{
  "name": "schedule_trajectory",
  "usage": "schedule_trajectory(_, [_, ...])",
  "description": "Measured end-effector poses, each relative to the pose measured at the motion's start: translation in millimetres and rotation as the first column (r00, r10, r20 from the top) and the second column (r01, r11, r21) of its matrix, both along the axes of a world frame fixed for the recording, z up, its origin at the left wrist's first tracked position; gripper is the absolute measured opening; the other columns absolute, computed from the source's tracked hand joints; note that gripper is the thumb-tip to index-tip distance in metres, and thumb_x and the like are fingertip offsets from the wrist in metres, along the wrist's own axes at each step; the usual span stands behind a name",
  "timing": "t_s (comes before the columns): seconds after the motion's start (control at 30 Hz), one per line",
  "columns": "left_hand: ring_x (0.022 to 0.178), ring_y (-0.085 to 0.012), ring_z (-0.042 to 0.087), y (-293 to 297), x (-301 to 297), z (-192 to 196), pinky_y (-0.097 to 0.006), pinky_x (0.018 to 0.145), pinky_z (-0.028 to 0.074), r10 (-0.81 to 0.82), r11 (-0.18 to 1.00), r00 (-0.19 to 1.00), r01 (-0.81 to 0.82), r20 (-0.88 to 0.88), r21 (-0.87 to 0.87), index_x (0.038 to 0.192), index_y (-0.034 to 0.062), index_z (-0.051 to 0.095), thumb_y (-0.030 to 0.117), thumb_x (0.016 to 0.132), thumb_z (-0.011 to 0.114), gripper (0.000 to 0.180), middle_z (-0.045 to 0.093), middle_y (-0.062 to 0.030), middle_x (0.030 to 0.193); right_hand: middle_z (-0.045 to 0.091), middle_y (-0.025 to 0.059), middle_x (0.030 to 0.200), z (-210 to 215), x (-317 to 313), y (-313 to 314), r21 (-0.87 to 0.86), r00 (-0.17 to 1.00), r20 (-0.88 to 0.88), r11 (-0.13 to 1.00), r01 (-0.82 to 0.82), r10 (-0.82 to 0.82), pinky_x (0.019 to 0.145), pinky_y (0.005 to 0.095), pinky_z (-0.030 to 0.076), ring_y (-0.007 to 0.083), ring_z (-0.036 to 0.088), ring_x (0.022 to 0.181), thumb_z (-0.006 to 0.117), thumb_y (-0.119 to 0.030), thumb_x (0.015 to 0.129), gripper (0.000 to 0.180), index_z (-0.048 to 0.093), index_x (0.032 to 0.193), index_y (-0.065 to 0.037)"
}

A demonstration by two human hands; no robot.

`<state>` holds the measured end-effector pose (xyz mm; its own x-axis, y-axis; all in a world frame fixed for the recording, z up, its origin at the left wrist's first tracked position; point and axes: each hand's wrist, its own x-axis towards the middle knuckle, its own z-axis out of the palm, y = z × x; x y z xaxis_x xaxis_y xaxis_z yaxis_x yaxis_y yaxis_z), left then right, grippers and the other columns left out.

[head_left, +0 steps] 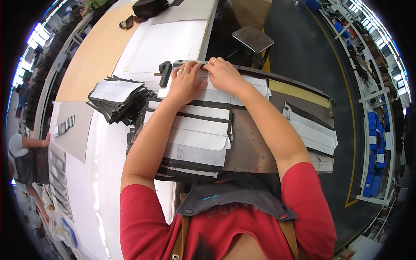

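Observation:
My left hand [185,82] and my right hand [223,73] lie side by side, fingers pressed flat on a white, black-edged cut piece [208,93] at the far edge of a metal work surface [251,147]. The right hand wears a ring. Their fingertips meet at a thin metal strip [184,63] along the piece's far edge. A black tool [165,73] stands just left of my left hand. Under my forearms lies a stack of similar white and black pieces [197,143].
A fanned pile of black-edged pieces [118,97] sits on the white table [86,173] to the left. More white pieces [312,132] lie at the right. A tan sheet [93,56] covers the far table. Another person [26,156] stands at far left. Blue bins [372,143] line shelves at right.

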<state>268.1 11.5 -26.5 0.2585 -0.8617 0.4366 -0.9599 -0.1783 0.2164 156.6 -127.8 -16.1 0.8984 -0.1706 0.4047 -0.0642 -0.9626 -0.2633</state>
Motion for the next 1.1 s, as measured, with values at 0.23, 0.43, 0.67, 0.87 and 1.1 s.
schedule_trajectory(0.23, [0.107,-0.0238,0.054,6,-6,10,-0.044,0.103,0.029,0.003,0.988,0.993,-0.021,0.12,0.152,0.118,0.0082,0.051,0.029,0.088,0.055,0.037,0.054,-0.007,0.111,0.059,0.0089,0.097,6,-57,-24,-0.166,0.993,-0.091,0.984,0.064,-0.08,0.08,0.0388,0.049,0.025,0.057,0.092,0.054,-0.008,0.08,0.012,0.062,0.089,-0.005])
schedule_trajectory(0.43, [0.096,-0.0253,0.056,5,-10,10,-0.042,0.098,0.035,-0.062,0.998,0.993,0.058,0.097,0.039,0.115,0.0101,0.055,0.02,0.085,0.057,0.032,0.054,-0.0075,0.099,0.059,0.0073,0.094,22,-135,-49,-0.149,0.955,-0.145,0.96,0.238,-0.259,0.08,0.0372,0.046,0.0247,0.057,0.091,0.059,-0.019,0.082,0.014,0.062,0.088,-0.007])
schedule_trajectory(0.67, [0.099,-0.0343,0.054,1,2,5,-0.042,0.089,0.042,-0.092,0.996,0.941,0.083,-0.326,-0.04,0.115,0.0077,0.053,0.015,0.083,0.06,0.034,0.054,-0.0147,0.108,0.057,0.0104,0.098,13,-78,-31,0.019,0.977,-0.101,0.981,0.191,-0.188,0.084,0.0383,0.043,0.0273,0.052,0.099,0.067,-0.03,0.076,0.031,0.063,0.096,-0.007])
schedule_trajectory(0.87, [0.104,-0.037,0.051,-5,11,-7,-0.04,0.09,0.042,-0.095,0.98,0.884,0.003,-0.458,-0.197,0.117,0.0047,0.051,0.01,0.083,0.057,0.034,0.052,-0.019,0.114,0.053,0.011,0.103,25,-67,-28,0.01,0.926,-0.292,0.967,0.255,-0.241,0.089,0.0373,0.041,0.0275,0.048,0.104,0.068,-0.032,0.075,0.035,0.061,0.099,-0.007])
schedule_trajectory(1.1, [0.107,-0.0336,0.051,-4,5,-1,-0.04,0.091,0.042,-0.139,0.989,0.887,0.098,-0.441,-0.114,0.119,0.0045,0.051,0.011,0.084,0.056,0.036,0.053,-0.0185,0.112,0.057,0.0119,0.103,49,-72,-15,0.192,0.865,-0.438,0.915,0.355,-0.244,0.089,0.0388,0.041,0.0285,0.049,0.106,0.067,-0.026,0.073,0.029,0.06,0.094,-0.007])
